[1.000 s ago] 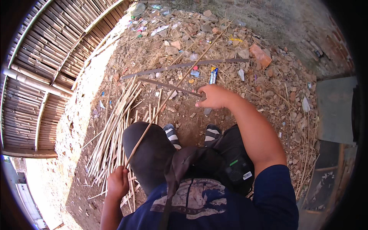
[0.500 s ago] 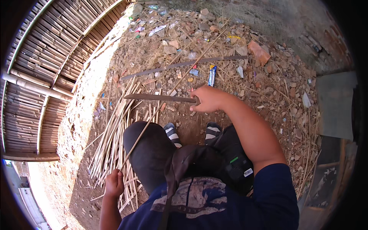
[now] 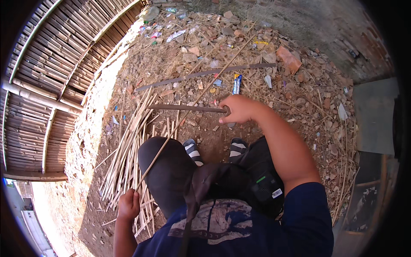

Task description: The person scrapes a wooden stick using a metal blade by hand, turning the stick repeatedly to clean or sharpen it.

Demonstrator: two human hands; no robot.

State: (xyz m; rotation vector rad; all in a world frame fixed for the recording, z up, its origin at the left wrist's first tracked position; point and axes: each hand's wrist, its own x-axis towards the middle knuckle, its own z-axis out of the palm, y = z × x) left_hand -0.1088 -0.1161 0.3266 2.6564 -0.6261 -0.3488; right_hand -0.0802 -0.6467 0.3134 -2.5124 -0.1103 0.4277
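Observation:
My left hand is closed round the lower end of a long, thin bamboo strip. This strip slants up and to the right, passing over my bent left knee and out above the rubble. In my right hand is the handle of a machete, fingers wrapped round it. Its dark blade points left, roughly level, and shows narrow from this angle. Blade and strip cross in the picture; whether they touch I cannot tell. Left of my knee lies a loose pile of pale bamboo strips, partly under the blade's tip.
A long dark flat strip lies on the ground beyond the machete. Around it are broken bricks, stones, dry grass and a blue wrapper. A bamboo-slat structure stands at left, a wall at the far right.
My right hand has shifted a little to the right with the machete, and the blade has turned so it looks narrower. The left hand and its bamboo strip have barely moved.

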